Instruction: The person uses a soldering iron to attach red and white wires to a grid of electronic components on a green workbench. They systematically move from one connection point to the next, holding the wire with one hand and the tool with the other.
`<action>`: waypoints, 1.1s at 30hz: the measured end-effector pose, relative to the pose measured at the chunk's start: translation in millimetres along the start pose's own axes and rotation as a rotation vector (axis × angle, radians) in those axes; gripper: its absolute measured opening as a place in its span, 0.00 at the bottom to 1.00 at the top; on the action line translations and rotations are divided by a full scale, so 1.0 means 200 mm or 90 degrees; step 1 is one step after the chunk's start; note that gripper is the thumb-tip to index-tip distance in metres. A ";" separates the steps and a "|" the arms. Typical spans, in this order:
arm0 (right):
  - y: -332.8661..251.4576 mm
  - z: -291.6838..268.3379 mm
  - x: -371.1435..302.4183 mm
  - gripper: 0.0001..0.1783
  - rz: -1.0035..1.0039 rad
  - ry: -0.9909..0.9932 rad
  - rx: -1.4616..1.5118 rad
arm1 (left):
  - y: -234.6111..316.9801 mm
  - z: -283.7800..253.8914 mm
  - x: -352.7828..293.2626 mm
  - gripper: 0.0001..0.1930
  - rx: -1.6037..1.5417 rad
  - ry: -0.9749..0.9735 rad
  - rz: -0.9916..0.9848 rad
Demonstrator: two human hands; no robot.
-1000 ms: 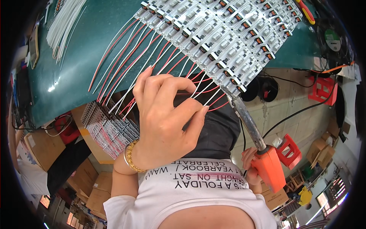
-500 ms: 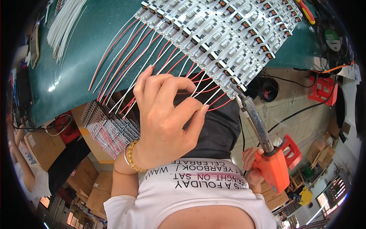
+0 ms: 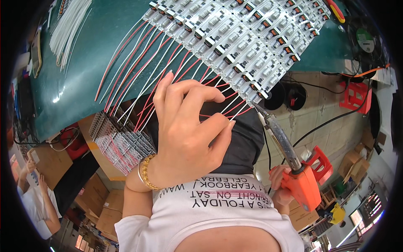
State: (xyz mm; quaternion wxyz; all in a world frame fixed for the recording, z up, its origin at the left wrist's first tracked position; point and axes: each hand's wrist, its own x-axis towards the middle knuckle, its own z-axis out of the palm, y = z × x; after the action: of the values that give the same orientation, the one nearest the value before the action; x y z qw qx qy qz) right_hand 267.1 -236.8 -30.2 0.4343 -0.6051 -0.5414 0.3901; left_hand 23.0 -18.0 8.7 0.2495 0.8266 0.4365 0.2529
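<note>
A panel of joined small white circuit boards (image 3: pixel 235 46) extends over the near edge of the green table. Red and white wires (image 3: pixel 145 63) hang in a row from its lower-left edge. My left hand (image 3: pixel 189 122) is among these wires, thumb and forefinger pinched at the end of a white wire (image 3: pixel 239 112) near the panel's nearest corner. Its other fingers are bent, some over neighbouring wires. In my right hand (image 3: pixel 279 180) is the orange-red grip of a soldering gun (image 3: pixel 300 185). The gun's metal tip reaches the panel's nearest corner, beside the last wires.
A bundle of white wires (image 3: pixel 69 33) lies on the green table (image 3: pixel 79 84). Wired boards (image 3: pixel 121 138) rest on a cardboard box below. Red-and-yellow handles (image 3: pixel 336 10) are at the far right, red stools (image 3: pixel 356 98) below. Another person's arms (image 3: pixel 46 193) show at left.
The panel and its wires have shifted slightly left and toward me. The soldering gun's tip has moved a little left and down with the corner. The other person's hands have come further into view.
</note>
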 end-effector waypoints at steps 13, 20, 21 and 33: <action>-0.06 0.07 0.01 0.25 0.090 0.092 -0.055 | -0.01 -0.01 0.00 0.06 0.017 -0.003 0.003; -0.04 0.10 0.10 0.40 0.012 0.079 0.129 | -0.01 0.00 0.01 0.06 0.013 -0.010 0.005; -0.04 0.11 0.14 0.40 -0.004 0.082 0.151 | -0.01 0.00 0.01 0.07 0.016 -0.008 0.003; -0.04 0.19 0.63 0.37 -0.172 0.047 0.261 | -0.72 -0.59 0.26 0.12 0.492 0.287 -0.067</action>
State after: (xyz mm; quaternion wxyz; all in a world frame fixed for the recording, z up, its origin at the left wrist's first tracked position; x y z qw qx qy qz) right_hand 243.3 -106.6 -34.7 0.6153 -0.4404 -0.5109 0.4080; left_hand -112.5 120.8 16.7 -0.1665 0.7602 0.5837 0.2318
